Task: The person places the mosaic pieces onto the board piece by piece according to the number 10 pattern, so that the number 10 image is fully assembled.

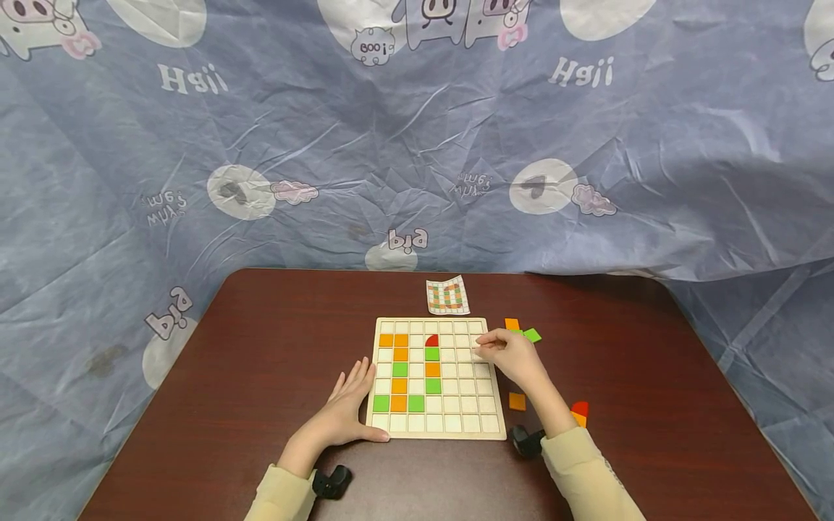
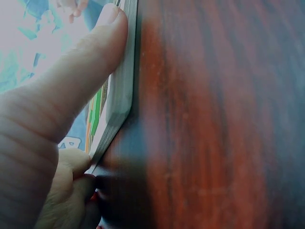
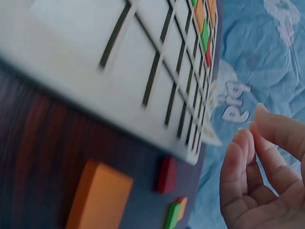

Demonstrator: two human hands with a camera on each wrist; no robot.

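A pale wooden grid board (image 1: 456,437) lies on the table with orange, green and red pieces in some of its cells. My left hand (image 1: 345,405) rests at its near left corner, fingers spread along the left edge and thumb (image 2: 102,43) on the front edge. Over the board's right edge hovers my right hand (image 1: 515,358), fingers loosely bent and thumb close to the index finger, with nothing showing between the tips. In the column of pieces at the board's middle, a red rounded piece (image 1: 432,341) is at the top, above a green square (image 1: 432,354).
A printed pattern sheet (image 1: 447,296) lies beyond the board. Right of the board are a loose orange square (image 1: 517,401), a green piece (image 1: 532,335) and a red piece (image 3: 167,175). Another red piece (image 1: 580,409) lies by the right forearm. A blue printed cloth (image 1: 404,145) hangs behind the table.
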